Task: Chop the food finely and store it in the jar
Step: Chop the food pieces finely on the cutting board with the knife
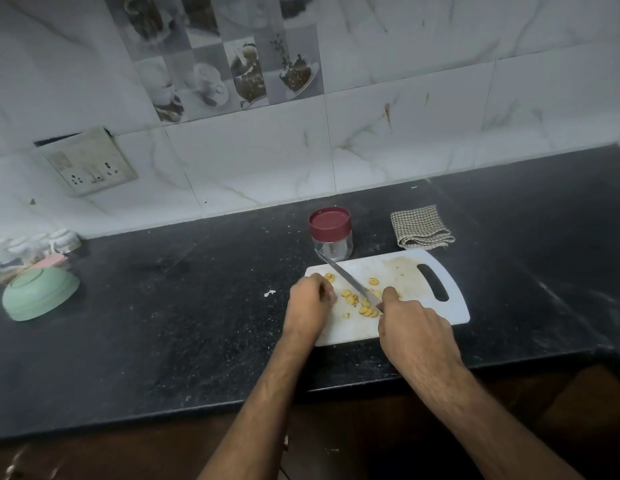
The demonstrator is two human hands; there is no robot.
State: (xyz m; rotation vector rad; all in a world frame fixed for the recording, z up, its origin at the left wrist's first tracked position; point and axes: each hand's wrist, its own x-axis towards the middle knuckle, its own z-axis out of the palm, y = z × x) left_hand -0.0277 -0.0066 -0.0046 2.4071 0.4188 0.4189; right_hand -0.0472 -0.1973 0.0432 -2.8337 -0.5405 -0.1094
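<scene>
The head view looks down over two bare forearms reaching across the front edge of a dark speckled counter [163, 341] onto a white cutting board [450, 306]. Nearest, the right hand [414, 329] is curled closed around the handle of a knife [348, 282], the handle hidden inside the fist and the forefinger extended toward the blade's base; the blade slants up and to the left over the board, its tip reaching past the board's far edge. The left hand [310, 296] rests at the board's left end with its fingers bent under, knuckles up; its fingertips are hidden, so whether they pinch a piece of food cannot be told. Between the two hands lie yellow food slices [357, 301] scattered on the board, some under the blade, a few just beyond it. Just behind the board stands a clear jar [331, 233], upright, with its dark red lid on. To the right of the jar lies a folded checked cloth [421, 226]. Far to the left, an upturned green bowl [40, 292] sits near some white cups [31, 245] by the tiled wall [405, 116], which carries a switch plate [88, 164].
</scene>
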